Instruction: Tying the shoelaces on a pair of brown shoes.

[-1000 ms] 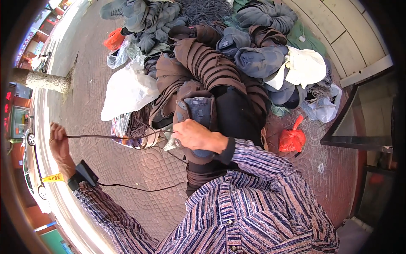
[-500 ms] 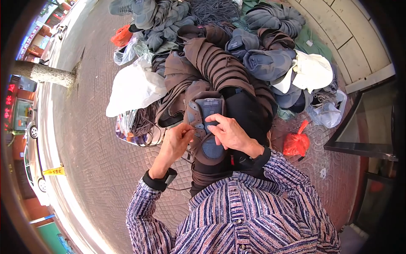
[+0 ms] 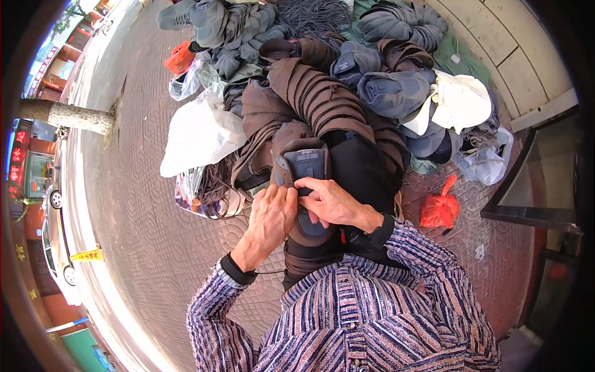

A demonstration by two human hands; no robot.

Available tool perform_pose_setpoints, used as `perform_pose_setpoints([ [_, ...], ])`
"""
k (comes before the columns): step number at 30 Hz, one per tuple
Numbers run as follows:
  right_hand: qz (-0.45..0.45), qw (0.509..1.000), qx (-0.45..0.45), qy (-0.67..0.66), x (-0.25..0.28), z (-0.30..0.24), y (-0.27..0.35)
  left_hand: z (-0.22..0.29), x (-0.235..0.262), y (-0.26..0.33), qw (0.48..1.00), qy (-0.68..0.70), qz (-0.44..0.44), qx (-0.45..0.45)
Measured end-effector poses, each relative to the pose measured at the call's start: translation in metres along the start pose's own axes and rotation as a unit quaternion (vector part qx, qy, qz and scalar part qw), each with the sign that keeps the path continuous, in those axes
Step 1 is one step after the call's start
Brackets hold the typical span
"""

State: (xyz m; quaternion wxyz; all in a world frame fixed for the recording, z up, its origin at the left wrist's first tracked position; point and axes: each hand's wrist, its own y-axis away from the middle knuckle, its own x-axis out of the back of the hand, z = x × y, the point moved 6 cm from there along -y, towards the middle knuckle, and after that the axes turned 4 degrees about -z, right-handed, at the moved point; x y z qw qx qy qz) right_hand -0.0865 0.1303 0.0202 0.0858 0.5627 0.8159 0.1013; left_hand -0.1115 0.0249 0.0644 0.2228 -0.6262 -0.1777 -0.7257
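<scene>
A brown shoe upper (image 3: pixel 282 149) with a blue-grey tongue (image 3: pixel 308 165) lies across my lap, its toe end toward my body. My left hand (image 3: pixel 271 214) is closed at the eyelet edge on its left side, knuckles up, and whatever its fingertips pinch is hidden. Over the tongue and the right eyelet edge, my right hand (image 3: pixel 334 203) bends its fingers down and grips the upper. The two hands nearly touch, covering the middle of the upper. A thin dark cord (image 3: pixel 269 271) shows below my left wrist.
Stacked brown shoe uppers (image 3: pixel 319 93) stand beyond my knees, with grey-blue uppers (image 3: pixel 393 93) behind. A white plastic bag (image 3: pixel 201 136) and a bundle of brown laces (image 3: pixel 217 180) lie left. Right are a cream cloth (image 3: pixel 458 102), a tied red bag (image 3: pixel 439 209) and a dark frame (image 3: pixel 533 214).
My left hand has moved right and up onto the eyelet edge, its back now turned up. My right hand has shifted slightly left and down, closing the gap between them.
</scene>
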Motion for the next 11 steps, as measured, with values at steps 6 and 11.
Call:
perform_pose_setpoints([
  [6, -0.012, 1.000, -0.003, -0.025, -0.001, -0.003, 0.001, -0.008, -0.008, 0.010, 0.992, -0.001, 0.024, 0.125],
  [11, -0.020, 0.999, -0.009, -0.031, -0.002, -0.001, 0.000, -0.012, -0.013, 0.008, 0.990, 0.047, 0.022, 0.128],
])
